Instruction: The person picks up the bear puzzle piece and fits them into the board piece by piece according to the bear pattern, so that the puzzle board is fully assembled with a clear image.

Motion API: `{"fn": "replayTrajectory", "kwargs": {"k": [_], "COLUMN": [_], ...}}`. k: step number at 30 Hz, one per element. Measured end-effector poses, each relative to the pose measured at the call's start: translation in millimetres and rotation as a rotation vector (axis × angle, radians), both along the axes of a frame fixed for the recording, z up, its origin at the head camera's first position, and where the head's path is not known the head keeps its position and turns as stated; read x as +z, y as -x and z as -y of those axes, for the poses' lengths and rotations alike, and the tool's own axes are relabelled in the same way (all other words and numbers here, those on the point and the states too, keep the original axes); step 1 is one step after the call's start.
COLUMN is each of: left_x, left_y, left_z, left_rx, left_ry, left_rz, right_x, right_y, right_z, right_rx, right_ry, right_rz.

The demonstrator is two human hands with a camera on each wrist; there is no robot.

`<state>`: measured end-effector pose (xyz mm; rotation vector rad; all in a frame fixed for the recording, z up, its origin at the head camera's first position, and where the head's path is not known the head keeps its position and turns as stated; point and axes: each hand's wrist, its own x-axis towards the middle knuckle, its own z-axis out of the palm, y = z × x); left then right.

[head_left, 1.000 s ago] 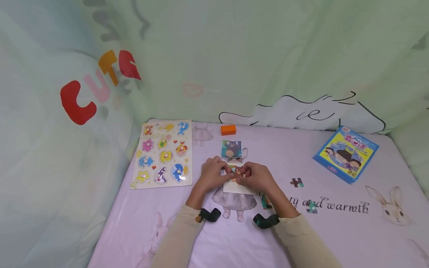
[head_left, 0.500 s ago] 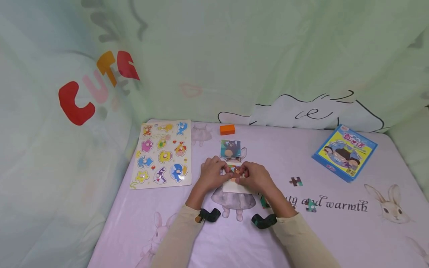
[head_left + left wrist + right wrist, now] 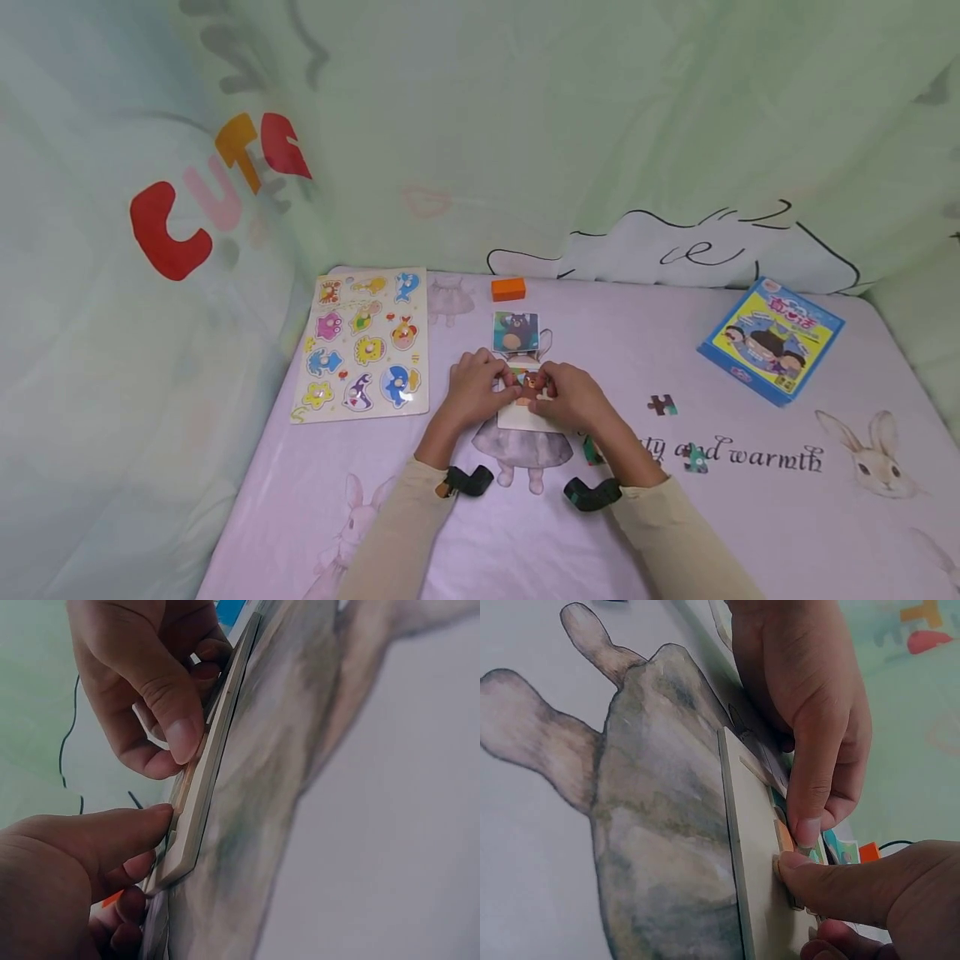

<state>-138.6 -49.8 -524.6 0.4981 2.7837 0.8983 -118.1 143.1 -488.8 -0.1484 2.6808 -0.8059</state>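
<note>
A small cream puzzle board point(image 3: 517, 419) lies in the middle of the table, with brown bear jigsaw pieces point(image 3: 529, 382) on its upper part. From the left, my left hand point(image 3: 474, 390) holds the board at its side, thumb on the pieces and fingers curled at the edge. My right hand point(image 3: 579, 402) pinches a puzzle piece between thumb and forefinger at the board's right side. In the left wrist view both thumbs meet the thin layer of pieces on the board point(image 3: 201, 795). The right wrist view has the thumbs close together over an orange-brown piece point(image 3: 784, 837).
A bear picture card point(image 3: 516, 332) and an orange block point(image 3: 508, 289) lie beyond the hands. At left is a knobbed sea-animal board point(image 3: 380, 346); at right, a blue-and-yellow box point(image 3: 772, 340). Loose pieces point(image 3: 662, 406) lie right of my right hand, one partly behind the wrist.
Both hands stay at the same place on the board with only tiny finger movement. The head view has shifted very slightly.
</note>
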Motion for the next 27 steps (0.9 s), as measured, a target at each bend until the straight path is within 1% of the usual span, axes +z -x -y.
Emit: {"fn": "replayTrajectory", "kwargs": {"k": [5, 12, 19, 27], "left_x": [-1.6, -3.9, -6.8, -3.5], "left_y": [-1.4, -2.3, -0.1, -0.2], "left_z": [0.1, -0.1, 1.3, 1.2], "left_rx": [-0.009, -0.004, -0.003, -0.001], "left_ry": [0.005, 0.008, 0.001, -0.026], "left_rz": [-0.008, -0.026, -0.029, -0.005], "right_x": [-2.9, -5.0, -3.7, -3.6], "right_y": [-6.2, -16.5, -16.1, -10.2], "right_z": [1.5, 4.2, 6.0, 3.1], "right_rx": [-0.014, -0.025, -0.027, -0.052], "right_ry": [0.005, -0.009, -0.029, -0.013], "right_rz": [-0.017, -0.085, -0.082, -0.049]}}
